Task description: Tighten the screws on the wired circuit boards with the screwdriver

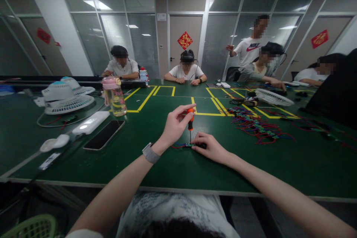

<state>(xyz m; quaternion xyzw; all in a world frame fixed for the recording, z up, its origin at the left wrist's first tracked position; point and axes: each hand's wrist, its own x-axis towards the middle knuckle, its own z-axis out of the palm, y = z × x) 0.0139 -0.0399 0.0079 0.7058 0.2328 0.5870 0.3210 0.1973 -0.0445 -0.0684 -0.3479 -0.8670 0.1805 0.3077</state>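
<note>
My left hand (176, 123) is closed round the orange and black handle of a screwdriver (190, 123), which stands upright. Its thin shaft points down onto a small green circuit board (189, 145) lying on the table. Red and blue wires run from the board's left end. My right hand (208, 146) pinches the right side of the board with thumb and fingers, close to the screwdriver's tip. Exactly where the tip touches is too small to make out.
Wired circuit boards (259, 124) lie heaped on the right of the green table (167, 171). To the left are a phone (104, 135), a white power bank (91, 122), a pink-lidded bottle (115, 98) and white fans (65, 96). Several people sit or stand across the table.
</note>
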